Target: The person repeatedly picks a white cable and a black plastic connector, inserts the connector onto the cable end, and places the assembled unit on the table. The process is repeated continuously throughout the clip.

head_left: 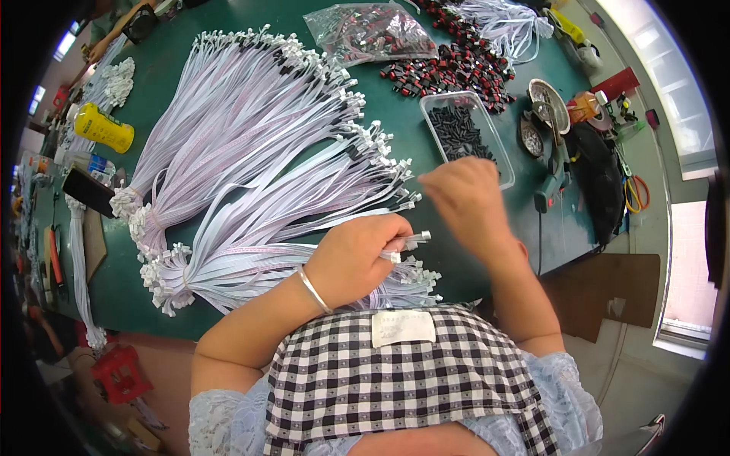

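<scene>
My left hand [363, 257], with a bangle on its wrist, is closed around the ends of some flat white ribbon cables; small white connectors [415, 240] poke out past its fingers. Those cables belong to a bundle [247, 262] fanned across the green table. To the right, my right hand [470, 199] hovers at the near end of a clear plastic tray [499, 146] holding many small black pieces [458, 131]. Its fingertips look pinched together and a little blurred; whatever lies between them is too small to make out.
More fanned cable bundles [228, 114] cover the left of the green table [403, 125]. Behind the tray lie a heap of red-and-black parts [464, 68] and a plastic bag [369, 32]. A glue gun [553, 186] and metal dishes [549, 106] sit right; a yellow bottle [105, 128] lies left.
</scene>
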`<state>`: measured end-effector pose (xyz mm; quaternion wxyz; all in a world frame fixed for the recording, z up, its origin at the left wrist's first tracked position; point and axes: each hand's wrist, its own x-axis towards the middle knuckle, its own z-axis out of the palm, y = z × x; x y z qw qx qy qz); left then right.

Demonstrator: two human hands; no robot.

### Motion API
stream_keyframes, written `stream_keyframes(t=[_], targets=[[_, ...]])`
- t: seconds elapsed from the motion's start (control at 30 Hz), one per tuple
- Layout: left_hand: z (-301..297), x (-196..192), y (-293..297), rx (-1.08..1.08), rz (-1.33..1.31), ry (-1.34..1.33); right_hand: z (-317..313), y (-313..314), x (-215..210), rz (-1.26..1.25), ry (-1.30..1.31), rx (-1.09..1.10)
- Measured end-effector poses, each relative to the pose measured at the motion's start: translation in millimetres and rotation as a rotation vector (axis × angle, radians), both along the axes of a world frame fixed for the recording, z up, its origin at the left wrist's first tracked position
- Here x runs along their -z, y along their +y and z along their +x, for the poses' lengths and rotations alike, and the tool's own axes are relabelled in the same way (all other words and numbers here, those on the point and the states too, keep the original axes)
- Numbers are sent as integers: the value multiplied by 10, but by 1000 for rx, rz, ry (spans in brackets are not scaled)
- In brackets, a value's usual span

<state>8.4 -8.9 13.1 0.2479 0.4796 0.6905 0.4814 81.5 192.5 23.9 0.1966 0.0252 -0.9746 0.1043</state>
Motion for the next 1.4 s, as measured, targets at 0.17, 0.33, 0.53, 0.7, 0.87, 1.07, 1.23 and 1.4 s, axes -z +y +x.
stream_keyframes(t=[0.17, 0.33, 0.53, 0.7, 0.87, 1.07, 1.23, 1.4], targets=[[25, -36, 27, -34, -121, -185, -4, 494, -79, 243, -80, 217], [44, -95, 38, -97, 36, 85, -73, 684, 85, 211, -337, 230], [34, -55, 11, -108, 46, -78, -106, 692, 74, 99, -290, 284], [-68, 47, 11, -158, -87, -783, -7, 585, -111, -59, -170, 161], [-98, 91, -6, -142, -78, -871, 290, 44, -281, -169, -364, -228], [-93, 70, 14, -133, -53, -918, 467, -224, -219, -248, -425, -353], [-88, 108, 9, -142, -38, -908, 398, -293, -194, -418, -326, -186], [-95, 96, 16, -147, -29, -915, 397, -294, 44, -1176, -377, 108]])
